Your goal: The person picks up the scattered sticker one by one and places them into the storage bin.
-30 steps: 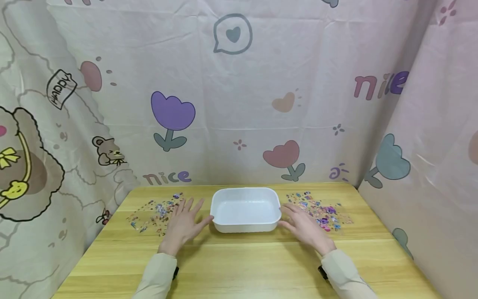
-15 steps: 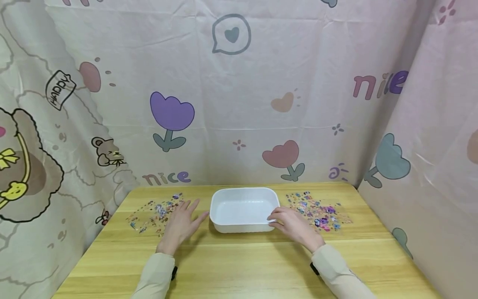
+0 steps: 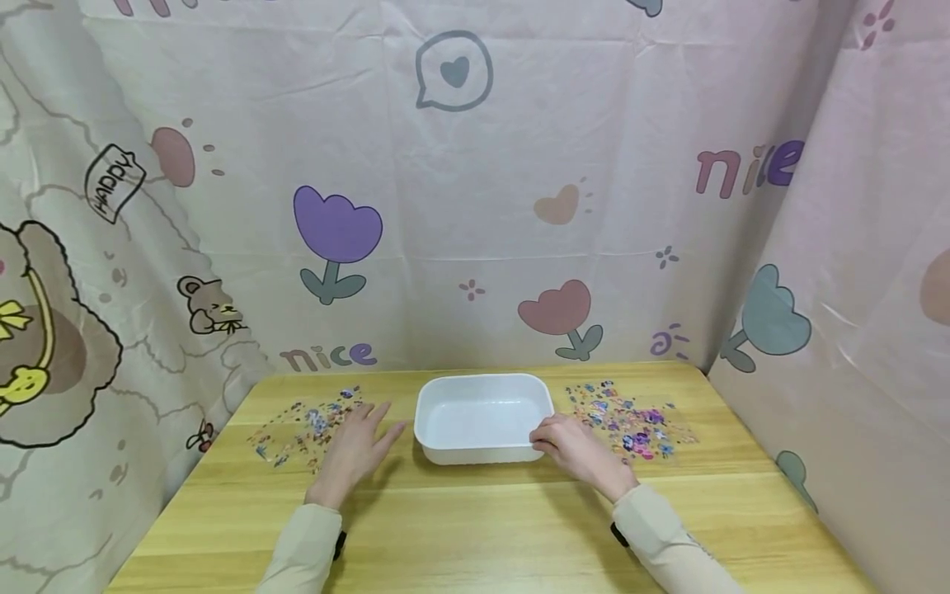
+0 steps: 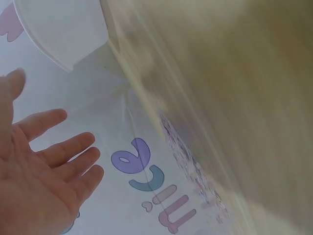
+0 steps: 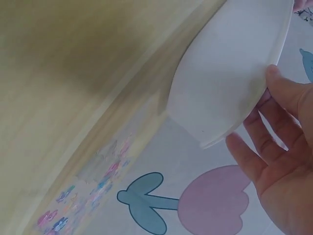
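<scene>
A white rectangular plastic basin (image 3: 475, 455) stands on the wooden table in the head view, with nothing visible inside it. My right hand (image 3: 582, 454) pinches its front right corner. The right wrist view shows the thumb (image 5: 281, 83) against the outer wall and other fingers over the rim. Left of the basin, my left hand (image 3: 354, 452) hovers with spread fingers, apart from it and holding nothing. It partly covers a clear sheet with small colourful flower stickers (image 3: 315, 421). A similar sheet of flower stickers (image 3: 641, 429) lies beyond the right hand.
The light wooden table (image 3: 467, 528) extends toward me in front of the basin. Behind it hangs a pale curtain (image 3: 445, 206) printed with tulips and hearts. Further curtain closes in both sides.
My right hand has moved left from beside the basin's right side onto its front right corner and now grips the rim. My left hand has drawn slightly away from the basin's left edge.
</scene>
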Motion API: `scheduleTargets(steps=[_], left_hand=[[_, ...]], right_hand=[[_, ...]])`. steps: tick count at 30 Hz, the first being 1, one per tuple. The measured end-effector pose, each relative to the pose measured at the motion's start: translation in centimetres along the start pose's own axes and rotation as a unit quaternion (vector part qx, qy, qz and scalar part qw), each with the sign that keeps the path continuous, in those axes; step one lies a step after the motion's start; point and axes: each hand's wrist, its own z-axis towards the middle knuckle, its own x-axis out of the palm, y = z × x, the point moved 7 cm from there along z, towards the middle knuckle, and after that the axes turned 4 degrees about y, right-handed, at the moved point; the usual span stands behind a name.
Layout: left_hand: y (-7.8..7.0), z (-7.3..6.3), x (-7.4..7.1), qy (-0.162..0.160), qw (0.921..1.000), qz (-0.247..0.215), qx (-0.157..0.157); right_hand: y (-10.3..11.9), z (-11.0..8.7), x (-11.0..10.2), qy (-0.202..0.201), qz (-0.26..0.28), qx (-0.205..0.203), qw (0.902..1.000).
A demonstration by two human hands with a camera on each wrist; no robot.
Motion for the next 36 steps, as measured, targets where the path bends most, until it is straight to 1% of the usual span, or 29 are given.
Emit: scheduleTargets(steps=[3, 7, 10, 17, 22, 26, 29, 33, 36], left_hand=[[0.4, -0.1, -0.4, -0.002, 1.0000, -0.007, -0.004], [1.0, -0.2, -1.0, -0.011, 0.9997, -0.020, 0.001], [1.6, -0.3, -1.2, -0.008, 0.9997, -0.022, 0.002], [2.9, -0.5, -1.7, 0.001, 0.9997, -0.022, -0.012], [3.5, -0.7, -1.6, 0.012, 0.9996, -0.022, -0.011], [4.0, -0.8, -2.0, 0.013, 0.9996, -0.017, -0.016], [4.2, -0.8, -2.3, 0.010, 0.9998, -0.009, -0.013], [4.4, -0.7, -2.4, 0.009, 0.9999, 0.004, -0.007], [5.0, -0.6, -2.3, 0.020, 0.9996, 0.010, -0.020]], right_hand=[[0.0, 0.0, 0.1, 0.002, 0.005, 0.000, 1.0000], [0.1, 0.0, 0.0, 0.007, 0.010, 0.002, 0.9999], [0.2, 0.0, -0.1, 0.006, 0.010, 0.001, 0.9999], [-0.1, 0.2, 0.0, 0.015, 0.027, 0.014, 0.9994], [-0.1, 0.3, 0.2, 0.017, 0.035, 0.016, 0.9991], [-0.1, 0.6, 0.4, 0.019, 0.035, 0.007, 0.9992], [-0.1, 0.5, 0.5, 0.024, 0.043, 0.008, 0.9988], [-0.2, 0.3, 0.5, 0.020, 0.049, 0.012, 0.9985], [-0.2, 0.3, 0.5, 0.019, 0.045, 0.008, 0.9988]])
